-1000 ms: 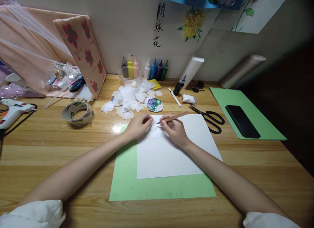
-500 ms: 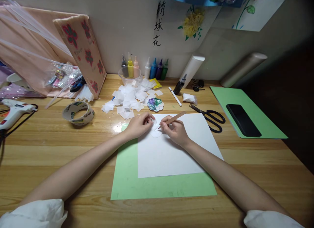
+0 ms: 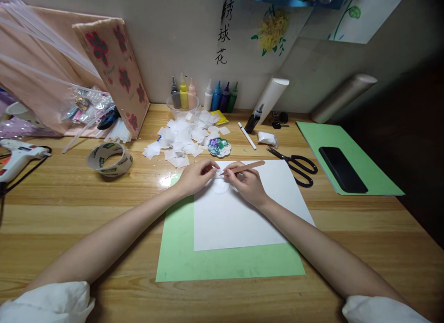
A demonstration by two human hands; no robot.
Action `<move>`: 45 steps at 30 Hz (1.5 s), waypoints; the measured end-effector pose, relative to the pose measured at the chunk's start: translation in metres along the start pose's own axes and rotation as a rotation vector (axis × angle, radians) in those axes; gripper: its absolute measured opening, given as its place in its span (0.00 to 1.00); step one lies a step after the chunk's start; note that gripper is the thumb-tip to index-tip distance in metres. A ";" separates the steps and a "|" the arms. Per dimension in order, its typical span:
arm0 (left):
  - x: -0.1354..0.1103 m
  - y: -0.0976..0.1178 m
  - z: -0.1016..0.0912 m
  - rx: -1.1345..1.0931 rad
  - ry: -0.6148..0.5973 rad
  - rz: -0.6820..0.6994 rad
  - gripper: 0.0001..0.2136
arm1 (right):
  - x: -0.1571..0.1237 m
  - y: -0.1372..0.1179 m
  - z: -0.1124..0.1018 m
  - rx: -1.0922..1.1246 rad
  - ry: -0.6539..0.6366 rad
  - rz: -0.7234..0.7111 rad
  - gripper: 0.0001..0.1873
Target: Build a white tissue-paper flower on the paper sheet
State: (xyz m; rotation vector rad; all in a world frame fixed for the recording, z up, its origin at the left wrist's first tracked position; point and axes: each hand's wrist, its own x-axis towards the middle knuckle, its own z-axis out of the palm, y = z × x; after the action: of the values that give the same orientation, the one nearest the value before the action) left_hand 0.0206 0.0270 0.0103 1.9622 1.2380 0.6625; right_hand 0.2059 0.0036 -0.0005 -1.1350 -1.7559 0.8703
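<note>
My left hand (image 3: 194, 176) pinches a small white paper piece (image 3: 218, 173) near the top edge of a white sheet (image 3: 243, 212). My right hand (image 3: 247, 183) grips a thin brown wooden stick (image 3: 250, 165), its tip against that paper piece. A small round white paper clump (image 3: 221, 187) lies on the sheet just below the two hands. The white sheet rests on a light green sheet (image 3: 180, 258) on the wooden table (image 3: 69, 207).
A pile of white paper squares (image 3: 180, 140) and a small paint palette (image 3: 219, 147) lie behind the hands. Black scissors (image 3: 294, 164), a tape roll (image 3: 109, 158), a glue gun (image 3: 19, 156), colour bottles (image 3: 215, 98), and a phone (image 3: 342, 169) on green card surround the work area.
The stick has tilted flatter, its far end moving right, and both hands have shifted slightly on the paper piece. Everything else stays put.
</note>
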 end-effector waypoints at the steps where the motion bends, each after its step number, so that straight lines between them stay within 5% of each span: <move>1: -0.001 0.000 0.000 0.000 -0.003 0.011 0.10 | 0.000 0.000 0.000 -0.015 0.009 -0.010 0.11; 13: -0.003 -0.003 0.005 -0.030 0.053 0.118 0.06 | 0.002 -0.003 -0.002 -0.047 0.070 -0.013 0.11; 26: -0.006 -0.001 0.003 -0.028 0.040 0.093 0.07 | 0.004 -0.002 -0.002 -0.085 -0.068 0.005 0.10; 45: -0.006 -0.002 0.002 -0.028 0.053 0.121 0.05 | 0.004 -0.003 -0.002 -0.103 -0.069 -0.025 0.11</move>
State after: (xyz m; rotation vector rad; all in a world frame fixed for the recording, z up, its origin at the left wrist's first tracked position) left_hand 0.0185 0.0215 0.0073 2.0202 1.1423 0.7925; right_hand 0.2055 0.0065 0.0041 -1.1590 -1.8861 0.8213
